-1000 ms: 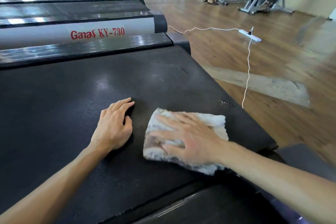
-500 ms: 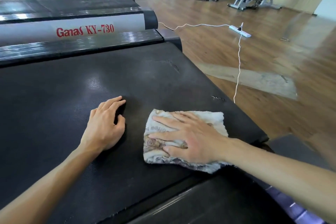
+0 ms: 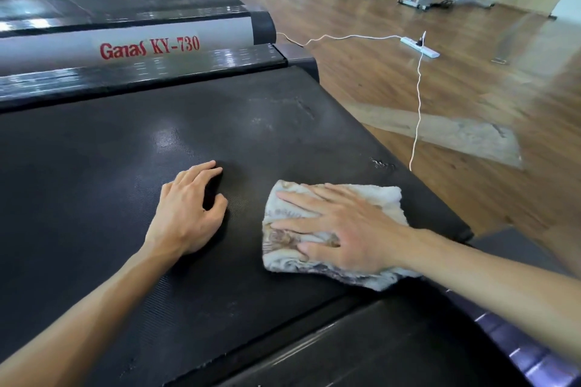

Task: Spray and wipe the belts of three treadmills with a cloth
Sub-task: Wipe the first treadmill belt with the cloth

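- One cloth (image 3: pixel 333 229), flat on the nearest treadmill belt (image 3: pixel 125 182), near its rear edge.
- Right hand (image 3: pixel 349 229): fingers straight and spread, pressing on the cloth.
- Left hand (image 3: pixel 188 214): relaxed, resting on the belt, grasping nothing.
- One power strip (image 3: pixel 419 47) on the wooden floor (image 3: pixel 471 88).

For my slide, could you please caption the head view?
Right hand presses cloth on belt; left hand rests beside.
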Demonstrator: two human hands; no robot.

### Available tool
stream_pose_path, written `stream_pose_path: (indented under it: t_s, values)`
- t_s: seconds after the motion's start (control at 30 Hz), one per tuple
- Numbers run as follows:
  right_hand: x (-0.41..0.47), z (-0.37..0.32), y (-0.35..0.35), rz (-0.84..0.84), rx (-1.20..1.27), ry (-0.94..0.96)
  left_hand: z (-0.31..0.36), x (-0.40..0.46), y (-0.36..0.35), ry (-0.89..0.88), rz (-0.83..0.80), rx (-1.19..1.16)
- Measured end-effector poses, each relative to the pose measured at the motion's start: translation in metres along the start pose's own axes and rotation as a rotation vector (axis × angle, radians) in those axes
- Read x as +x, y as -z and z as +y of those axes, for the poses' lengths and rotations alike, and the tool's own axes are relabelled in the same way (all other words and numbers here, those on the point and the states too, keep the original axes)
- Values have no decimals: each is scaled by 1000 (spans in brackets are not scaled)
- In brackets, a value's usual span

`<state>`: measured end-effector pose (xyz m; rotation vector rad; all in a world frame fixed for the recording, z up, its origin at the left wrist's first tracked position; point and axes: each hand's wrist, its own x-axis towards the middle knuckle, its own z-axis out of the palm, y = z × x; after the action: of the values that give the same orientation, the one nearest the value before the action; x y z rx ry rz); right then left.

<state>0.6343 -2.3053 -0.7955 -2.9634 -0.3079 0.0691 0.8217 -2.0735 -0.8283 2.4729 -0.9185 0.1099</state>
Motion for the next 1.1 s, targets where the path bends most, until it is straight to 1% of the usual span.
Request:
stream_pose_path:
  t_s: [0.07,0.13,0.23,0.27,0.37,0.43,0.47,0.57,0.63,0.7,0.77,0.83,0.87,0.97,1.03,1.1]
  values:
    - [-7,17,5,-18,14,-36,1,0,0,2,-2,8]
    - [0,35,10,0,16,-105,3,1,0,7,2,10]
    - [22,32,10,23,-20,-200,8,0,-1,22,49,14]
    - [27,24,8,16,-33,-190,9,-1,0,26,73,20]
    - [12,4,1,10,-41,-67,9,-5,1,38,136,25]
    - [-5,6,2,19,-20,-28,7,-5,1,43,152,23]
    - [-10,12,3,15,-10,-39,7,-5,0,45,156,20]
    - [0,31,8,12,-1,-157,9,-4,1,49,157,30]
    - [18,28,8,18,-24,-226,9,-3,1,47,158,39]
    - [25,13,3,25,-57,-183,9,-4,0,44,160,28]
    - [13,0,-1,51,-65,-80,9,-5,0,39,162,20]
    - [-8,-1,-1,61,-16,-27,7,-5,0,40,168,29]
    - [-17,5,0,54,4,-31,7,-5,0,42,169,34]
    - [-25,35,6,25,13,-161,7,-5,0,55,169,36]
    - [-14,53,10,51,1,-284,8,-4,0,47,164,43]
    - [4,53,11,60,-16,-353,10,-4,-1,41,159,56]
